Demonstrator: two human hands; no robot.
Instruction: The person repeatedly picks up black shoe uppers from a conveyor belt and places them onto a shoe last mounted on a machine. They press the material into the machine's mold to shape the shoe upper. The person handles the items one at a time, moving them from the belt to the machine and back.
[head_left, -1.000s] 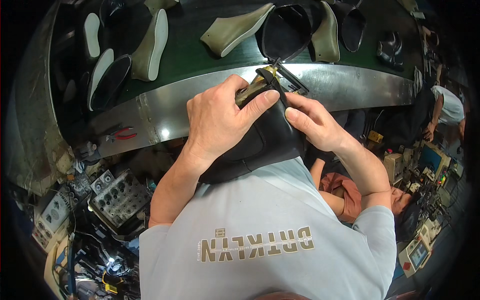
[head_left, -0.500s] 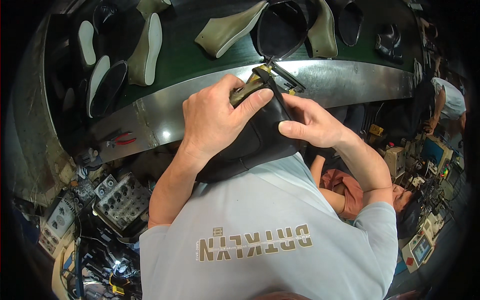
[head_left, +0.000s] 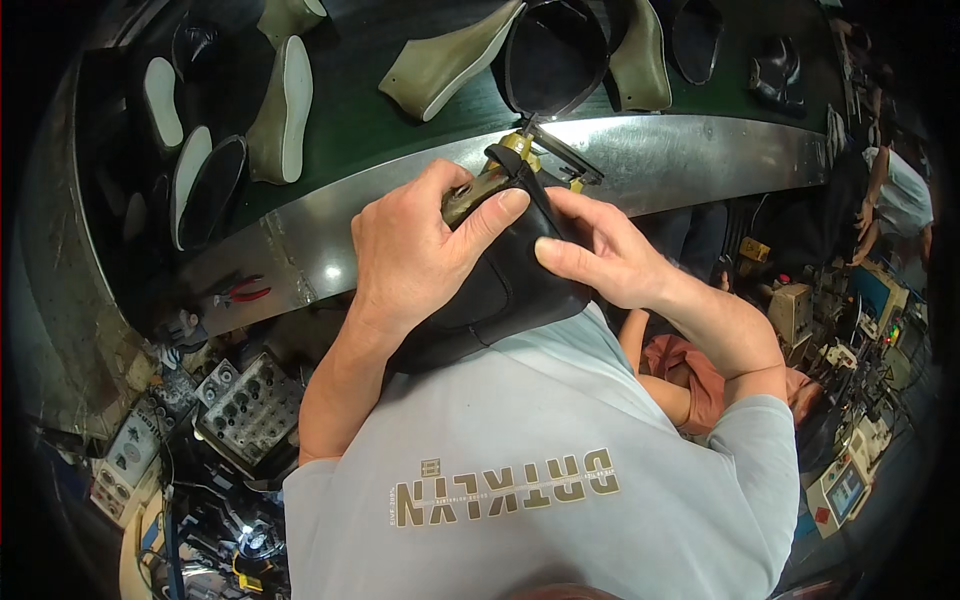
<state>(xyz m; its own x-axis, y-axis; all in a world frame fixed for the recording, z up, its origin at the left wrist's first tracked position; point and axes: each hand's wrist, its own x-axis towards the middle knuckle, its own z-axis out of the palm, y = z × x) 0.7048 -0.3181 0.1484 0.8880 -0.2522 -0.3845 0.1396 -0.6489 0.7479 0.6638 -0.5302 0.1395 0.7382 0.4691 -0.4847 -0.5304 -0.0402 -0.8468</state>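
A black leather boot upper (head_left: 470, 300) lies against the front of my shirt, drawn partly over an olive shoe last (head_left: 474, 193). My left hand (head_left: 412, 245) is wrapped over the last, its thumb pressing where the leather meets it. On the other side, my right hand (head_left: 612, 255) pinches the upper's edge, thumb on top and fingers hidden behind the leather. Just beyond both hands, a brass-coloured fitting with a dark metal arm (head_left: 565, 155) stands at the bench edge. Whether the last touches it is hidden.
Olive lasts (head_left: 450, 65) and black boot uppers (head_left: 556, 60) lie on the green bench behind a metal strip (head_left: 690, 150). Red-handled pliers (head_left: 243, 290) rest at left, above a control panel (head_left: 250, 405). A person in a salmon top (head_left: 680, 365) is close at right.
Both hands, with the upper and last, have shifted slightly left. More of the last's end and a black strap loop show beside the brass fitting. The grips look the same.
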